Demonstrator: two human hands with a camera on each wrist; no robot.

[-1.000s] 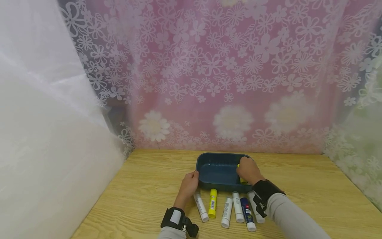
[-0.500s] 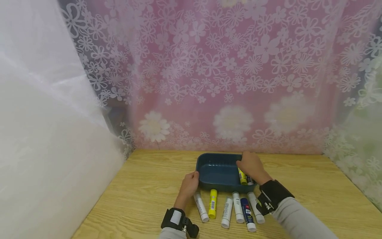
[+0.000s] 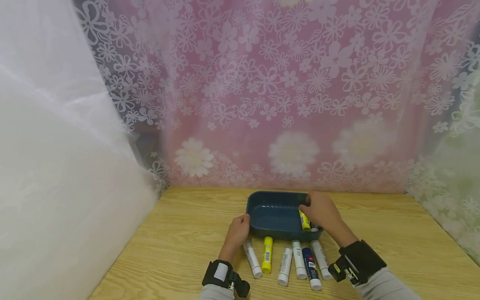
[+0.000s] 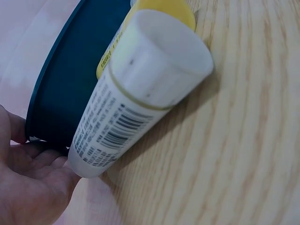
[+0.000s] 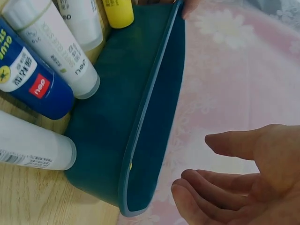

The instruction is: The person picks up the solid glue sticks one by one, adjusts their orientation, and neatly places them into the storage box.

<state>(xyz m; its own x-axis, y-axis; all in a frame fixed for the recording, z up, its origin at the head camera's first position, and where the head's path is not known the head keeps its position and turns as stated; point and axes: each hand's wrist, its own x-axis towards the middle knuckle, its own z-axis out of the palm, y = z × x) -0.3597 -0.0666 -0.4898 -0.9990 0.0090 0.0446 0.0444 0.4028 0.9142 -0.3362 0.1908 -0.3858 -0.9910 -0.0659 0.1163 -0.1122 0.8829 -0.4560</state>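
A dark teal tray point(image 3: 273, 218) stands on the table. My left hand point(image 3: 238, 231) grips its left end, thumb at the rim and fingers curled beneath, as the left wrist view shows. Over the tray's right end is my right hand point(image 3: 320, 210); in the right wrist view its thumb and fingers are apart with nothing between them. Below it, inside the tray, lie a yellow glue stick point(image 3: 305, 223) and a dark one point(image 3: 314, 227), partly hidden by the hand. A white glue stick point(image 4: 122, 108) lies close to my left fingers.
In front of the tray lie several glue sticks: a yellow one point(image 3: 267, 255), a blue one point(image 3: 311, 268) with a white cap, and white ones point(image 3: 285, 266). The wooden table point(image 3: 180, 241) ends at a pink floral curtain point(image 3: 240, 158). A white sheet point(image 3: 75, 166) hangs at the left.
My right hand has drawn up and right from inside the tray, its fingers loosening, uncovering the yellow and dark glue sticks there. The left hand and tray stay put.
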